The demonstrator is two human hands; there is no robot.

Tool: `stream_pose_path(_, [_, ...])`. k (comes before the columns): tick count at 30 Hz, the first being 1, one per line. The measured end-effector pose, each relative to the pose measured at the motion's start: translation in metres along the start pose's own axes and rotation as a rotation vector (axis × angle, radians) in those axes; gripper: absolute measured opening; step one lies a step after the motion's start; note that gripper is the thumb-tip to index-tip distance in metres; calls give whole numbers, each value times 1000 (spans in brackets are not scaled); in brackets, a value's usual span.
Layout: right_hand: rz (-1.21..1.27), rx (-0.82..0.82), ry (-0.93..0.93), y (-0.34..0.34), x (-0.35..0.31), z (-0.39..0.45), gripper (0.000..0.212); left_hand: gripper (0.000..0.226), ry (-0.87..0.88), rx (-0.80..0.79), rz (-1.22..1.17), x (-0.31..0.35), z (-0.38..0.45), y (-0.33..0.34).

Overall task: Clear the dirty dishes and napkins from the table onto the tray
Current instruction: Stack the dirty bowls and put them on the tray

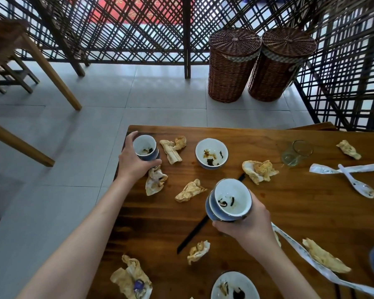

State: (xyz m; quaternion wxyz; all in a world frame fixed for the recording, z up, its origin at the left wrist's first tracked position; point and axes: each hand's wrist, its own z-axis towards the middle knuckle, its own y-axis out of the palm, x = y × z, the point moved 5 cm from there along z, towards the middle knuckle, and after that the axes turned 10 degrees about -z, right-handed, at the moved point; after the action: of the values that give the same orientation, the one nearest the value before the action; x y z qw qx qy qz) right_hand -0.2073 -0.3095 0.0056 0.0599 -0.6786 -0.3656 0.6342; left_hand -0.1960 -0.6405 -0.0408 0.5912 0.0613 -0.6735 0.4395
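Left hand grips a soiled bowl at the wooden surface's far corner; right hand holds stacked bowls aloft — glazed, brittle, likely slick, best cupped round the sides. Crumpled napkins — light, soft — lie scattered. No tray in view.

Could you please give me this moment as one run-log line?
left hand: gripping corner bowl | right hand: holding stacked bowls above table | third bowl: untouched | napkins: scattered | tray: not visible
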Motion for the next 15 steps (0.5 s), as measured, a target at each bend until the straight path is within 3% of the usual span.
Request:
stream_pose_path(8, [10, 14, 3, -6, 4, -1, 71, 109, -8, 79, -81, -5, -9, 6])
stream_pose_path(15, [-2, 28, -9, -8, 7, -1, 71, 90, 23, 91, -57, -7, -8, 8])
